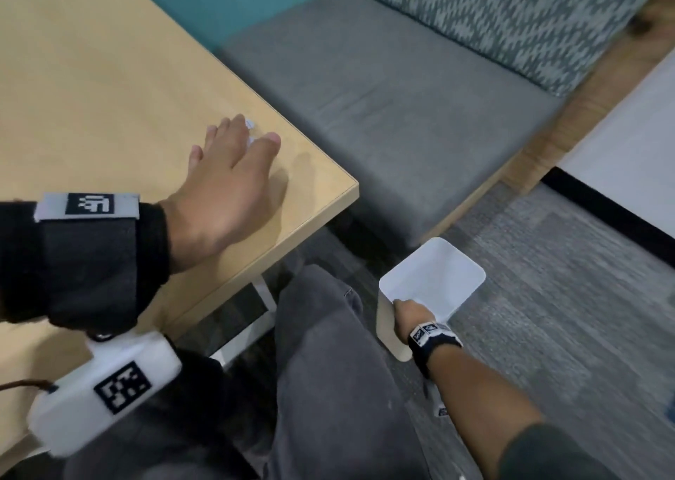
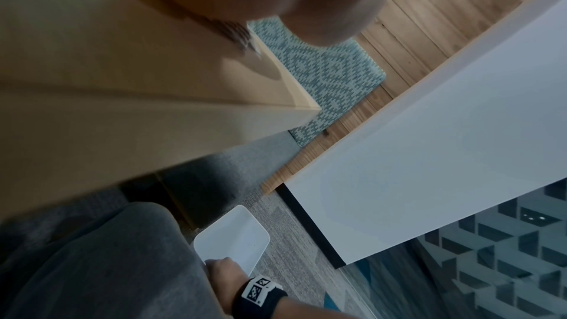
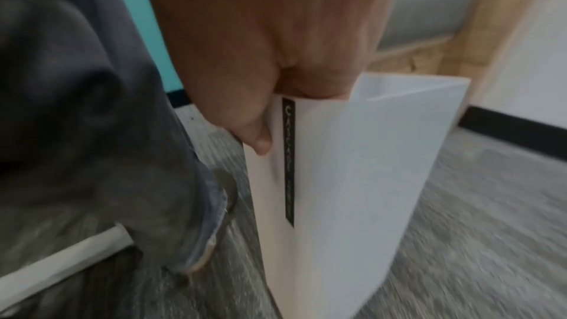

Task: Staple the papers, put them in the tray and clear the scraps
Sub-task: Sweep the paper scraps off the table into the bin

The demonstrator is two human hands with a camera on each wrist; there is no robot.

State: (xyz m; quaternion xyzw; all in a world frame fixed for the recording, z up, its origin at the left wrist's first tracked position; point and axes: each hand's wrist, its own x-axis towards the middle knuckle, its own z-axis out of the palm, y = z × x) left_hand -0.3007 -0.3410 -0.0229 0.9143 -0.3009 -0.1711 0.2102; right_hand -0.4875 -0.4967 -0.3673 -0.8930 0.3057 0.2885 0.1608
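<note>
My left hand (image 1: 233,158) lies flat on the wooden table (image 1: 109,96) near its right corner, fingers spread and straight. Small white paper scraps (image 1: 250,125) peek out between its fingertips and thumb; most of them are hidden under the hand. Down at the right of my knee, my right hand (image 1: 407,311) grips the near rim of a white rectangular bin (image 1: 438,278), held tilted above the carpet. In the right wrist view the thumb (image 3: 261,135) presses the bin's outer wall (image 3: 352,178) beside a black label (image 3: 288,161). The bin's inside looks empty.
A grey cushioned bench (image 1: 383,89) with a patterned backrest (image 1: 511,16) runs along the table's right edge. A white panel (image 1: 628,158) with a black base stands at the far right. My grey-trousered leg (image 1: 321,370) is between table and bin. Grey carpet (image 1: 566,315) lies below.
</note>
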